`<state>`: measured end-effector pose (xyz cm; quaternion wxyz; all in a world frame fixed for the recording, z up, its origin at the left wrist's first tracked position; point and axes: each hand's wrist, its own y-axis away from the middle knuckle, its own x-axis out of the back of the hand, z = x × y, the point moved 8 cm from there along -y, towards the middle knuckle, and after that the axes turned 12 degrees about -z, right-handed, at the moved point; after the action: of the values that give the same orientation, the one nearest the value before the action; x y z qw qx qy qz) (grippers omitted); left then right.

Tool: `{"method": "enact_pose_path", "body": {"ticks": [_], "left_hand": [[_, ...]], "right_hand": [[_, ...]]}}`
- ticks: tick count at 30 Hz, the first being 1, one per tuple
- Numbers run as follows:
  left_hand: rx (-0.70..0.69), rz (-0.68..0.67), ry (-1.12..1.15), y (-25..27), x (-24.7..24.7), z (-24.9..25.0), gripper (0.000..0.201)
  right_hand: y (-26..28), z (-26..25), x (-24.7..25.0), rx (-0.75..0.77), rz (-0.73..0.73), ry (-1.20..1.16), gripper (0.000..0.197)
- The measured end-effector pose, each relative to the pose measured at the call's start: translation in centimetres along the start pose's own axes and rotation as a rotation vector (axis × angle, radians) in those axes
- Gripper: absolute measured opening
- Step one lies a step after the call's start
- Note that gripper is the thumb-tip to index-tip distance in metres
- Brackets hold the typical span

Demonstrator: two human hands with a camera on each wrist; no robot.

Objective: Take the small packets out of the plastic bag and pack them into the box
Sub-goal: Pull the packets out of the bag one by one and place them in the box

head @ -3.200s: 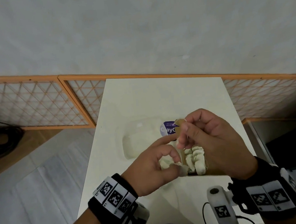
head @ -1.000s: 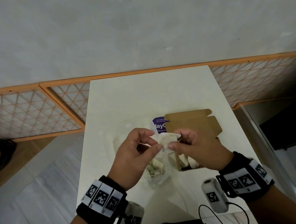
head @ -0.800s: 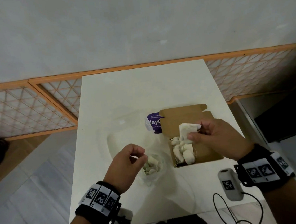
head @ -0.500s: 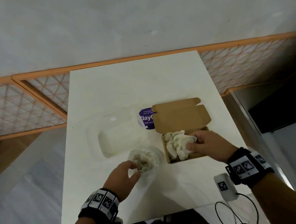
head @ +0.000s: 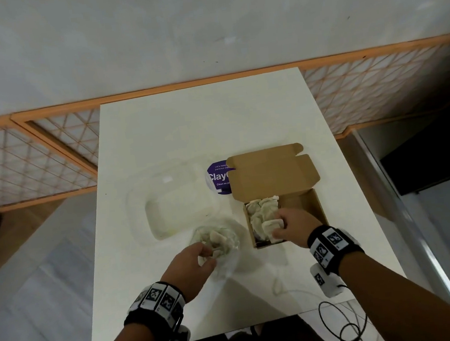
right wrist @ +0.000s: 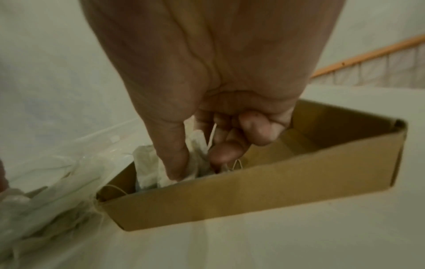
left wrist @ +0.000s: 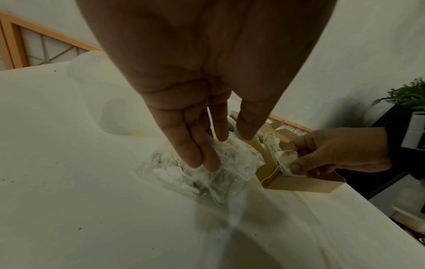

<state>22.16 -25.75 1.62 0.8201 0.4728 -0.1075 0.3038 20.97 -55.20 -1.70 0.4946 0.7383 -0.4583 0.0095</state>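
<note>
An open brown cardboard box point(head: 314, 205) lies on the white table point(head: 213, 122), its lid point(head: 270, 171) folded back. Several white packets point(head: 262, 209) fill its left half. My right hand point(head: 277, 227) reaches into the box and pinches one small white packet point(head: 271, 224) between thumb and fingers; the right wrist view shows this packet point(right wrist: 195, 160) low inside the box point(right wrist: 253, 191). Left of the box lies the clear plastic bag point(head: 219, 238) holding more packets. My left hand point(left wrist: 226, 145) reaches into the bag point(left wrist: 207, 174), its straight fingers point(left wrist: 195, 154) touching the packets and its thumb apart.
A clear plastic tub point(head: 177, 205) sits behind the bag, next to a round purple label point(head: 218, 182). A white device with a black cable point(head: 325, 281) hangs by the table's near right edge. An orange lattice fence point(head: 52, 154) stands behind the table.
My right hand took a packet at the left hand, carried it right and lowered it into the box. My left hand dropped to the bag and its fingers went in.
</note>
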Motion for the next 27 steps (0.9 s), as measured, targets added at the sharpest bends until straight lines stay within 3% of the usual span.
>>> {"method": "enact_pose_path", "body": {"ticks": [4,9,15,18,20,22,25,27], "left_hand": [[-0.008,0.011,0.017,-0.1,0.0,-0.1,0.019],[-0.009,0.011,0.019,-0.4,-0.1,-0.3,0.018],[-0.013,-0.006,0.001,-0.9,-0.2,-0.5,0.020],[-0.025,-0.001,-0.011,-0.9,-0.2,-0.4,0.019],[-0.036,0.006,-0.052,-0.9,-0.3,-0.2,0.021],[-0.039,-0.005,-0.106,-1.0,-0.6,0.0,0.024],[-0.028,-0.025,-0.130,-1.0,-1.0,0.4,0.027],[-0.020,-0.016,-0.107,-0.9,-1.0,0.6,0.026]], "right_hand": [[1.2,1.1,0.9,-0.152,0.129,0.115,0.032],[1.2,1.9,-0.1,-0.272,0.105,0.175,0.034],[0.6,1.3,-0.7,-0.226,0.052,0.134,0.035],[2.2,0.5,0.4,-0.245,0.123,0.218,0.031],[3.5,-1.2,1.2,-0.196,0.189,0.281,0.027],[4.2,-4.1,0.9,-0.051,0.222,0.259,0.023],[4.1,-9.3,-2.0,0.229,0.152,0.207,0.023],[3.1,-11.7,-4.4,0.329,0.078,0.226,0.025]]}}
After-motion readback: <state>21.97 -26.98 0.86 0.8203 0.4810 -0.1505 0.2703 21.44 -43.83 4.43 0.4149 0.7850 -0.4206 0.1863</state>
